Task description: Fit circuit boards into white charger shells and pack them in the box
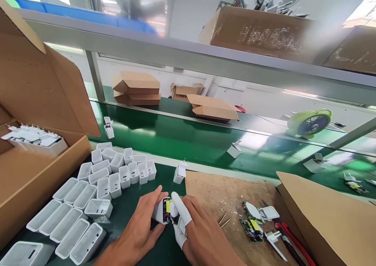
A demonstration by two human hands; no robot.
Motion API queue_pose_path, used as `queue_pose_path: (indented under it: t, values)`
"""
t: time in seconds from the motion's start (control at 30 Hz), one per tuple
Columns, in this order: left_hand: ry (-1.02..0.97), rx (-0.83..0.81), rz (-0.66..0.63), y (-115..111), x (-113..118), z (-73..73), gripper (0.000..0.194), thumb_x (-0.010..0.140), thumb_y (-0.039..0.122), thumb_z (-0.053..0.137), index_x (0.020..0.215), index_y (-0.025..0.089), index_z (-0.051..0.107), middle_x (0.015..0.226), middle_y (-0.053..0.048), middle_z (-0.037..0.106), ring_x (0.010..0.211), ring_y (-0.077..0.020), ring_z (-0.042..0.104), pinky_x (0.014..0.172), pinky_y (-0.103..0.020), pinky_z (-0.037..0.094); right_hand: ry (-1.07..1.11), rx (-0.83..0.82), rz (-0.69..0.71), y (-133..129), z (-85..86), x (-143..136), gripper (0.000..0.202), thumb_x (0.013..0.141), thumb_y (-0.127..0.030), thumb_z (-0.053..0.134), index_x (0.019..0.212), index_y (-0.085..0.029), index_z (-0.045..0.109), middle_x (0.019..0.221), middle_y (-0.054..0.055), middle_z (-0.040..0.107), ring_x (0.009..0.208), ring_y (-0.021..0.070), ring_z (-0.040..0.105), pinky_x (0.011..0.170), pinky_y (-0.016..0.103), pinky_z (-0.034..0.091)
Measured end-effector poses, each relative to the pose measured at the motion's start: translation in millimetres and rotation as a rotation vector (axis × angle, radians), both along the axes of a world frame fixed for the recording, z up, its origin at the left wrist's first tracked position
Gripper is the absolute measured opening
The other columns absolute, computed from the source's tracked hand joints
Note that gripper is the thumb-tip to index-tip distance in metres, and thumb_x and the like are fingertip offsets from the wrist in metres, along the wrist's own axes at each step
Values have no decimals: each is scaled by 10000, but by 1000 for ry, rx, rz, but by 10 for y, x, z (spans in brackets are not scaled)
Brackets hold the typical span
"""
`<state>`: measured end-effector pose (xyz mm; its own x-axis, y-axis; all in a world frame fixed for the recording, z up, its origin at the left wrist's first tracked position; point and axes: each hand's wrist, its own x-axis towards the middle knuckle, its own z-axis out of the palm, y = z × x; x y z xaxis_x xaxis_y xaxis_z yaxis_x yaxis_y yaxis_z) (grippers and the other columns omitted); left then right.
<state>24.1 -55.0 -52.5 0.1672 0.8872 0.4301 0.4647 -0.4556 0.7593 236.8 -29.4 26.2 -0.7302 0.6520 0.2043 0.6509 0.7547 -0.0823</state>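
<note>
My left hand (143, 223) is closed around a white plastic charger housing (158, 211). A circuit board (168, 209) with a yellow part shows at the housing's open end. White finger covers sit on the thumb and a finger of my right hand (202, 230), which pinches the board and a white piece at that opening. How deep the board sits inside cannot be made out. Left of my hands, several empty white housings (102, 187) stand in rows on the dark green mat. One housing with a white piece at its top (179, 173) stands just beyond my hands.
Circuit boards (252, 230), a metal caliper-like tool (274, 240) and red-handled pliers (293, 238) lie on a cardboard sheet (217, 184) at right. Open cartons (44, 187) flank both sides. Behind runs a green conveyor belt (176, 137) carrying several chargers. A shelf (188, 49) crosses overhead.
</note>
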Motion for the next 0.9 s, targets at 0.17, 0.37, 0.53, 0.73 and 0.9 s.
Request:
queue_pose_path:
  t: [0.17, 0.37, 0.53, 0.73, 0.9]
  values:
    - [-30, -105, -52, -10, 9, -72, 913, 958, 146, 605, 1675, 361, 81, 1563, -104, 547, 1429, -312, 544, 1180, -515, 489, 16, 8, 30, -17, -33, -49, 407, 670, 39, 567, 992, -179, 687, 1305, 165, 645, 1178, 354, 571, 968, 476, 572]
    - [-153, -173, -264, -17, 48, -6, 990, 894, 93, 602, 1674, 333, 41, 1583, -149, 498, 1445, -336, 533, 1171, -535, 485, 162, -149, -22, 52, 66, -38, 299, 888, -296, 753, 1150, -180, 667, 957, 95, 720, 844, 297, 674, 712, 431, 609]
    - [-232, -191, -141, 47, 24, 55, 657, 943, 147, 559, 1561, 308, 402, 1344, -126, 648, 1271, -305, 649, 1119, -549, 518, 384, -256, 61, 138, -145, 100, 376, 1023, -204, 586, 1397, -241, 595, 1363, 133, 679, 1204, 273, 680, 1019, 429, 588]
    - [-469, -357, -150, 33, -92, 128, 598, 897, 184, 620, 1484, 250, 529, 1518, -120, 592, 1451, -297, 535, 1253, -478, 392, 462, -233, 145, 141, -519, 88, 544, 922, -32, 552, 1416, -255, 604, 1407, 131, 664, 1277, 267, 656, 1086, 409, 560]
    - [-418, -357, -100, 9, -170, 253, 346, 944, 301, 681, 1286, 253, 706, 1318, -89, 728, 1264, -276, 672, 1129, -381, 523, 655, -318, 26, 96, -443, -11, 443, 938, -123, 646, 1360, -258, 622, 1198, 90, 713, 1048, 226, 718, 940, 342, 617]
